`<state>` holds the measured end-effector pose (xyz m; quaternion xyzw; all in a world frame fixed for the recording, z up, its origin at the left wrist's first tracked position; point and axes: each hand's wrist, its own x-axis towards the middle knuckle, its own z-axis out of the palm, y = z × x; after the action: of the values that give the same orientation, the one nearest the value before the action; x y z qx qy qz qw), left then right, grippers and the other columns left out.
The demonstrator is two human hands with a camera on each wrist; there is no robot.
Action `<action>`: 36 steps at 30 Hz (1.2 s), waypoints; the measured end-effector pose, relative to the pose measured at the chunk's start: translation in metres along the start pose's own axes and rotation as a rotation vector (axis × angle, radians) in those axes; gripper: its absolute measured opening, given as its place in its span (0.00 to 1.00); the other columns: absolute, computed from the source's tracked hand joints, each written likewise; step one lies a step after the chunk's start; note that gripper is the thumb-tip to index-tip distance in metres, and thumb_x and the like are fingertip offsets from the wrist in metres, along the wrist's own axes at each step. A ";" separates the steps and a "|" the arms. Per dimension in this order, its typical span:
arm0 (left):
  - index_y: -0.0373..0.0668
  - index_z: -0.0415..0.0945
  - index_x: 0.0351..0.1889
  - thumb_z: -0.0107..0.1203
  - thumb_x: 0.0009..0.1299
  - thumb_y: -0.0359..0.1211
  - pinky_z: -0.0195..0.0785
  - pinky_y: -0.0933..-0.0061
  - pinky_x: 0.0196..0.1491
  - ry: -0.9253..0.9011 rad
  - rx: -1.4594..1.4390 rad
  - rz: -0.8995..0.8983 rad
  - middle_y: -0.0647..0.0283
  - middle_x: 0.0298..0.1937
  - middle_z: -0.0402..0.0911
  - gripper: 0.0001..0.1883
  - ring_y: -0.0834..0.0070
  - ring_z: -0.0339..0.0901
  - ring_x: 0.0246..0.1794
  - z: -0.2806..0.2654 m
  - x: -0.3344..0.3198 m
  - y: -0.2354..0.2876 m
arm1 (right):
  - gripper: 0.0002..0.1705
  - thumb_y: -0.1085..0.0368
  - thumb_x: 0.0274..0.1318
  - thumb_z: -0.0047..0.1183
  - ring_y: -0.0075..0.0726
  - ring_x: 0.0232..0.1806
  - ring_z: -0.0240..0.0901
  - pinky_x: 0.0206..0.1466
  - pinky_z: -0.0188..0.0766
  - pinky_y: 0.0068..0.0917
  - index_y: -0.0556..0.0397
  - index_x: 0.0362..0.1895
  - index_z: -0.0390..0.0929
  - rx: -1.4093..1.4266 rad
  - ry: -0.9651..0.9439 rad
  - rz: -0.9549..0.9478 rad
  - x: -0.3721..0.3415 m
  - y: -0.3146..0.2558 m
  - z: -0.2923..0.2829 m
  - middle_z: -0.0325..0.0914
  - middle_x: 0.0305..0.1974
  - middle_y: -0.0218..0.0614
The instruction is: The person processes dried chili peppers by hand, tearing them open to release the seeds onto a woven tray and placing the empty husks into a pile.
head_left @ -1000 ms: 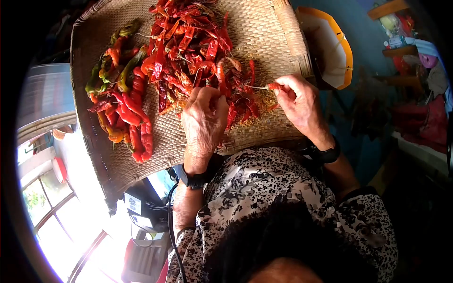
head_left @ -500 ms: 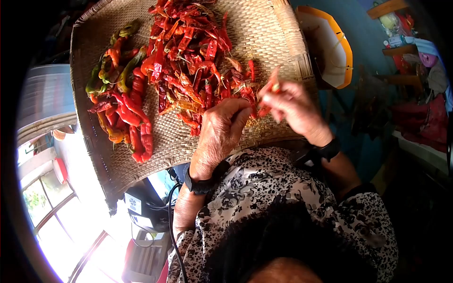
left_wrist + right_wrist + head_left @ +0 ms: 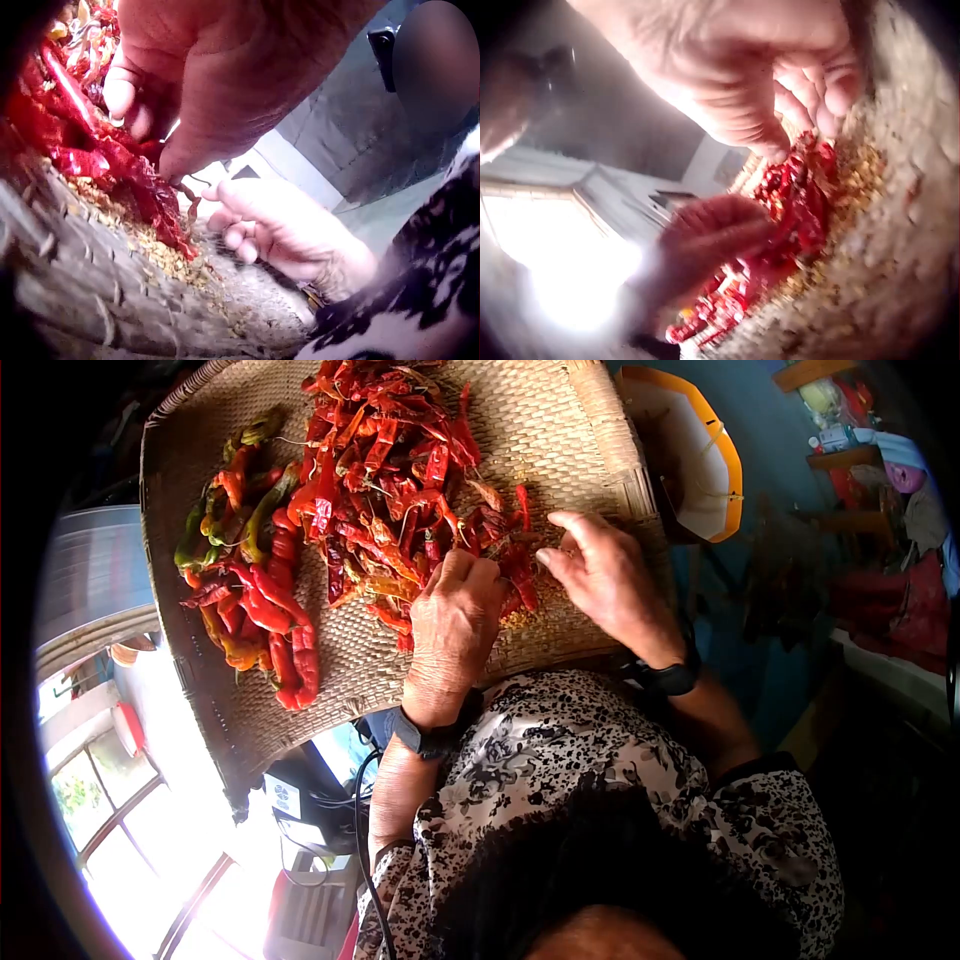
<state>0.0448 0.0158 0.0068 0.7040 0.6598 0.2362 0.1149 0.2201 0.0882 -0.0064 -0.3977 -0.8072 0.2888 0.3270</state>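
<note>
While the right hand (image 3: 618,588) was released, thumb and index apart, right of the dried peppers (image 3: 385,495), the left hand (image 3: 453,628) had bent fingers at their near side, grasp unclear. Fresher peppers (image 3: 268,598) lay left on the woven tray (image 3: 535,420); yellow-rimmed box (image 3: 728,470) far right.

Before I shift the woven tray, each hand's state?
Left hand: fingers curled at dried red chilies; grip cannot be told.
Right hand: open, seemingly empty.
</note>
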 end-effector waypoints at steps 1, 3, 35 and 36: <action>0.41 0.75 0.35 0.57 0.62 0.28 0.73 0.63 0.32 0.011 -0.052 -0.011 0.58 0.35 0.73 0.04 0.60 0.77 0.35 -0.005 0.001 0.001 | 0.14 0.66 0.54 0.60 0.49 0.29 0.75 0.32 0.73 0.38 0.61 0.41 0.72 -0.023 0.003 -0.001 0.001 -0.003 0.004 0.74 0.27 0.48; 0.41 0.76 0.35 0.57 0.63 0.27 0.73 0.63 0.31 0.062 -0.117 -0.045 0.58 0.34 0.74 0.04 0.61 0.78 0.33 -0.011 0.000 -0.001 | 0.13 0.67 0.52 0.60 0.54 0.29 0.74 0.32 0.72 0.40 0.61 0.37 0.71 -0.042 0.002 -0.006 0.000 -0.003 0.010 0.74 0.28 0.51; 0.40 0.73 0.39 0.63 0.62 0.31 0.73 0.66 0.31 -0.038 -0.235 -0.144 0.59 0.32 0.76 0.11 0.66 0.78 0.31 -0.019 -0.018 -0.006 | 0.09 0.61 0.66 0.48 0.17 0.19 0.61 0.22 0.60 0.17 0.51 0.38 0.76 0.922 -0.020 0.314 0.015 0.000 -0.043 0.68 0.21 0.23; 0.41 0.72 0.39 0.64 0.60 0.32 0.72 0.63 0.31 -0.046 -0.103 -0.063 0.58 0.33 0.74 0.13 0.62 0.77 0.32 -0.014 -0.021 -0.008 | 0.09 0.61 0.67 0.47 0.17 0.21 0.61 0.25 0.60 0.16 0.52 0.39 0.76 0.981 0.064 0.281 0.021 0.005 -0.055 0.68 0.21 0.24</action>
<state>0.0308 -0.0058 0.0109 0.6814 0.6657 0.2499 0.1735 0.2543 0.1192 0.0303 -0.3106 -0.5052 0.6625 0.4576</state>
